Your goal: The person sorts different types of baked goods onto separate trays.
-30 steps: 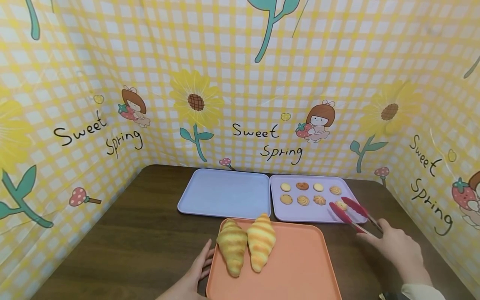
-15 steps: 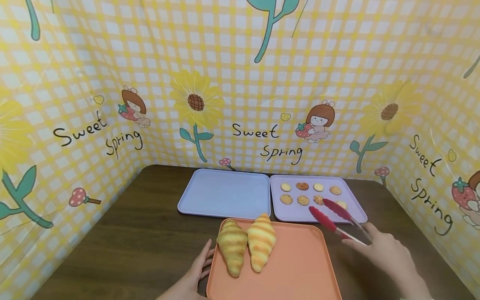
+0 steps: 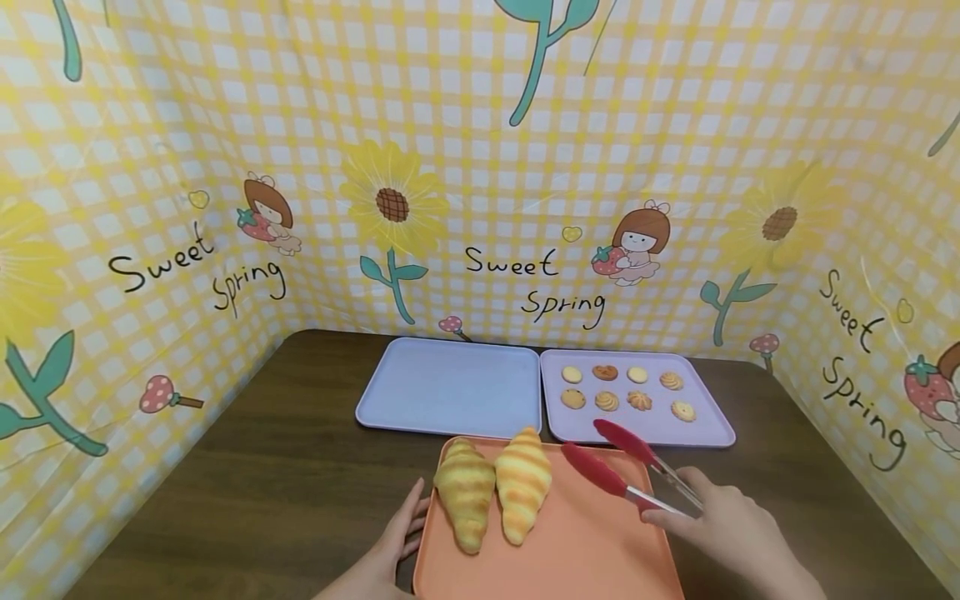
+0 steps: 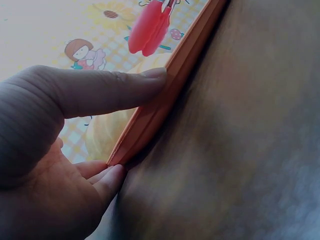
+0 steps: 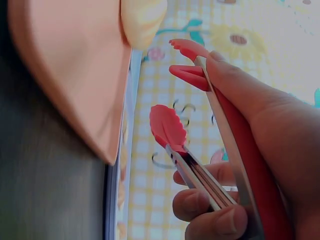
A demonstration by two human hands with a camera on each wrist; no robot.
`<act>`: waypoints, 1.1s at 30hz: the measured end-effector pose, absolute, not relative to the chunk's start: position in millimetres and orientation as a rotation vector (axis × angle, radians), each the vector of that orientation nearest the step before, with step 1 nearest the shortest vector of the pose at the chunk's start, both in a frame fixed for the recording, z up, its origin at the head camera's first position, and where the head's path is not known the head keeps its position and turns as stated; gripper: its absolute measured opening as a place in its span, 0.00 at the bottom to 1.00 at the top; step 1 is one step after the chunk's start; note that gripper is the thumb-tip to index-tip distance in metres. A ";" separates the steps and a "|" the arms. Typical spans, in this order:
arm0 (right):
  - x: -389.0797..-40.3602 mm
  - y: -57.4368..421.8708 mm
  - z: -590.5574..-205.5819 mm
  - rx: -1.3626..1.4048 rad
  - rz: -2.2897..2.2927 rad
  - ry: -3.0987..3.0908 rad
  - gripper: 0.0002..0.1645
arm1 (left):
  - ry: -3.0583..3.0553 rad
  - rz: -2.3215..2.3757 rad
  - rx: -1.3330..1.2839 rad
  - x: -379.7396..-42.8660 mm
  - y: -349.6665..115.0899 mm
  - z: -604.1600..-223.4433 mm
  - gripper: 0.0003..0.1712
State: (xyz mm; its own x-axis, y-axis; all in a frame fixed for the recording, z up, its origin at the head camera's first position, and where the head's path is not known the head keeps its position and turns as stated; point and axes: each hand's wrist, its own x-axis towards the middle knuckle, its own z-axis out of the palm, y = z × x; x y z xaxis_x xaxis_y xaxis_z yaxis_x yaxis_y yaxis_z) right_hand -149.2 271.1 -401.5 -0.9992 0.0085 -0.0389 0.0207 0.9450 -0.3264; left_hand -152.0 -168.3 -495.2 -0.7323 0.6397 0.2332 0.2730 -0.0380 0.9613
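Red-tipped tongs [image 3: 596,472] are gripped in my right hand [image 3: 727,525], their arms spread with nothing between them. In the head view they overlap the top right part of an orange tray [image 3: 585,558]. On that tray's left side lie a brownish croissant [image 3: 465,496] and a paler striped croissant [image 3: 522,487]. My left hand [image 3: 386,546] touches the tray's left edge. The left wrist view shows its thumb [image 4: 115,90] straight against the tray's wall and its fingertips at the corner.
Behind the orange tray stand a blue tray [image 3: 453,387] and, to its right, a lilac tray [image 3: 600,432] bearing several cookies [image 3: 606,401] in two rows. A checkered cloth [image 3: 480,192] walls the dark wooden table [image 3: 247,475] at the back and sides.
My right hand has carried the tongs left and nearer, from around a cookie at the lilac tray's right to over the orange tray. That cookie stays on its tray. The left hand has not moved.
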 end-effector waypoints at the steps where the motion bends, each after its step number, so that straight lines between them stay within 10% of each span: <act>1: -148.2 267.6 -401.9 0.019 -0.516 3.052 0.47 | 1.954 1.836 0.964 -152.0 -168.3 -494.9 0.69; 33: -130.5 192.7 -417.5 -0.081 -0.428 2.962 0.59 | 1.913 1.847 0.948 -155.0 -169.7 -500.2 0.68</act>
